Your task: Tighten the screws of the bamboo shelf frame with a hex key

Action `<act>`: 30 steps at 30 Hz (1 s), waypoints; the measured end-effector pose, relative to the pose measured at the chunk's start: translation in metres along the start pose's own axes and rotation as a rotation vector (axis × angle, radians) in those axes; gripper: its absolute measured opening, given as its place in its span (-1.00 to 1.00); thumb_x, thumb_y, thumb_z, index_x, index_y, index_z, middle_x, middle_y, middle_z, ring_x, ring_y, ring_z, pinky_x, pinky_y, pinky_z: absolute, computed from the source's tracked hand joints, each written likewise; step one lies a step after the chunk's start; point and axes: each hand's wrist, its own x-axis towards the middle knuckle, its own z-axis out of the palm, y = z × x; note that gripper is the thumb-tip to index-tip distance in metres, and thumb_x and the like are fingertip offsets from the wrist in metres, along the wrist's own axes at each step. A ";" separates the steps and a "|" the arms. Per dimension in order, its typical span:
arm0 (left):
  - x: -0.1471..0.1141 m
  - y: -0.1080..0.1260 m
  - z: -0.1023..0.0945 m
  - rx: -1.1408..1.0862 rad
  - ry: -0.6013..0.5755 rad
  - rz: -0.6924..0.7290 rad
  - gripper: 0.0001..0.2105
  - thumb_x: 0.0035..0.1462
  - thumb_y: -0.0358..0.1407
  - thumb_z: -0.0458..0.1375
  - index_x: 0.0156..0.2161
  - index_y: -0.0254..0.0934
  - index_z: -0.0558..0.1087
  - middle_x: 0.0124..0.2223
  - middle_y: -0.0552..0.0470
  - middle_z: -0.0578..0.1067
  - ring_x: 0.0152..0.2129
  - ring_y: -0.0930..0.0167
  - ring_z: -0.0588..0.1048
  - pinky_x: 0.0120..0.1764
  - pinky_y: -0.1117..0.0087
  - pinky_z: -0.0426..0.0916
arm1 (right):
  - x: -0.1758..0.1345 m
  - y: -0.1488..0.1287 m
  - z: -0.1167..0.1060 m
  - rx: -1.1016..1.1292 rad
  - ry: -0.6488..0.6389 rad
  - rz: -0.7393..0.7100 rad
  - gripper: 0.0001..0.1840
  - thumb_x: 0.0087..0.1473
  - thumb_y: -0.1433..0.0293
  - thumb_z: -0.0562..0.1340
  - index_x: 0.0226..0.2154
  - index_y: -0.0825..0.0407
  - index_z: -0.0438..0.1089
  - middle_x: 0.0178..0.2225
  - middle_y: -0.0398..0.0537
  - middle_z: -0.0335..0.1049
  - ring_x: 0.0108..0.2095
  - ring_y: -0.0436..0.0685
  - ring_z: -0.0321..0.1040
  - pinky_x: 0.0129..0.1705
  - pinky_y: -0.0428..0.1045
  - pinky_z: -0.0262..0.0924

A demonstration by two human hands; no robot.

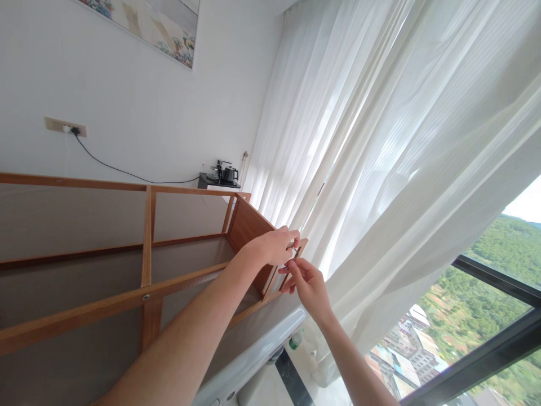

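Observation:
Both hands are close together at the right end of a brown wooden frame (146, 242). My left hand (275, 246) reaches across the frame, fingers bent and pinched near the frame's end post. A thin dark sliver shows at its fingertips, too small to name. Just below and to the right, my right hand (308, 285) has thumb and forefinger pressed together by the same post. Whatever lies between those fingertips is hidden. A solid wooden end panel (249, 221) stands behind my left hand.
White curtains (359, 141) hang just right of the hands, beside a window frame (486, 349). A black kettle (230, 173) stands on a small cabinet in the far corner. Below are a white glossy edge (257, 358) and a plastic bottle (296, 338).

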 end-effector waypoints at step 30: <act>0.002 -0.005 0.004 0.014 0.024 0.028 -0.85 0.29 -0.30 0.02 -0.05 -0.11 0.29 -0.03 0.00 0.44 -0.33 0.38 0.51 -0.26 0.34 0.38 | 0.008 0.003 -0.013 -0.168 -0.056 -0.043 -0.53 0.29 -0.09 0.16 -0.29 -0.03 0.39 -0.25 -0.04 0.61 -0.58 0.08 0.51 -0.55 -0.07 0.22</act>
